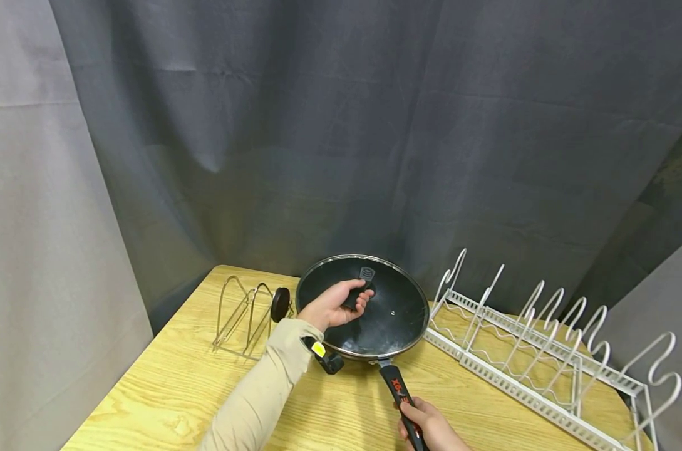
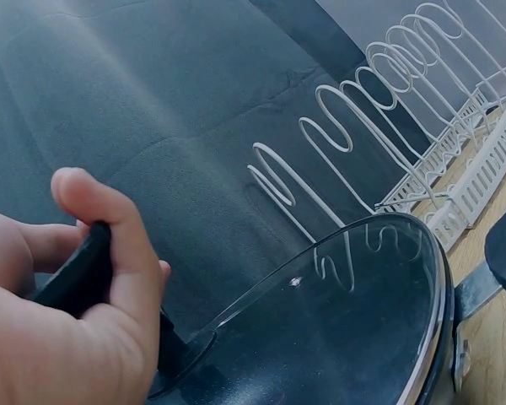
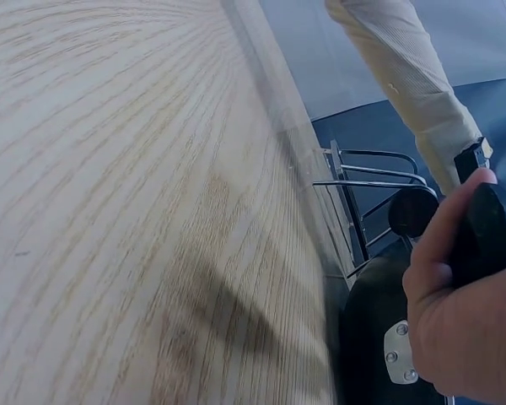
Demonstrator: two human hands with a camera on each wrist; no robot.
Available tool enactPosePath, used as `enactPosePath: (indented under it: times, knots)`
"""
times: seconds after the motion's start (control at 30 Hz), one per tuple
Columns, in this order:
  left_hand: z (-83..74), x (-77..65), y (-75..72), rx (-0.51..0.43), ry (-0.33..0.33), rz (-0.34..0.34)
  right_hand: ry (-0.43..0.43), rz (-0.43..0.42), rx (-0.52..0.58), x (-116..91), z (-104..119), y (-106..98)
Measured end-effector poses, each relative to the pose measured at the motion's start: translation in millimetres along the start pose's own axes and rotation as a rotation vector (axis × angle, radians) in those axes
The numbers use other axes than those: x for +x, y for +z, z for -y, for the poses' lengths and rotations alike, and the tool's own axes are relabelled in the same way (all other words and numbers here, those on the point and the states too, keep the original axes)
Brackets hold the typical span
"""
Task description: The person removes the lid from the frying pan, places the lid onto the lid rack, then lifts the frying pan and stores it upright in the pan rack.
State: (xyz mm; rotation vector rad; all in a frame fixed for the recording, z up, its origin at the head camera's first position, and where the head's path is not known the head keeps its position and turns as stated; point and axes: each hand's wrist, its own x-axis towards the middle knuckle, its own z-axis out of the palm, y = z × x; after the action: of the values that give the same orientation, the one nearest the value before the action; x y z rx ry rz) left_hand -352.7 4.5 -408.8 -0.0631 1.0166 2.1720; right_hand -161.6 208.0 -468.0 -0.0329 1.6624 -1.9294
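A black frying pan [image 3: 367, 329] sits toward the back of the wooden table, covered by a glass lid [image 1: 394, 326] with a metal rim. My left hand [image 1: 341, 305] grips the lid's black knob handle [image 2: 84, 270], fingers curled round it. Low in the head view, my right hand [image 1: 428, 426] holds the pan's long black handle [image 1: 397, 385], which has red lettering and points toward me. In the right wrist view the thumb and fingers of the right hand [image 3: 472, 329] wrap this handle. The lid appears to rest on the pan's rim.
Left of the pan stands a small metal wire rack [image 1: 250, 319] with a dark round knob [image 1: 281, 304] at its right end. A long white dish rack [image 1: 521, 369] with several curved wire dividers stands to the right. Grey curtains [image 1: 341, 138] hang behind the table [image 1: 166, 388].
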Motion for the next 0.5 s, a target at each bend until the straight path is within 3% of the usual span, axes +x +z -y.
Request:
enactPosePath:
  times: [0.33,0.5]
  knots:
    - [1.8,1.5,1.5,0.001,0.012,0.015,-0.027,-0.043,-0.105,1.0,-3.5,1.9]
    - [2.1,2.5,2.3,0.027,0.028,0.014,-0.038,-0.034,-0.093,2.7,-5.4,1.1]
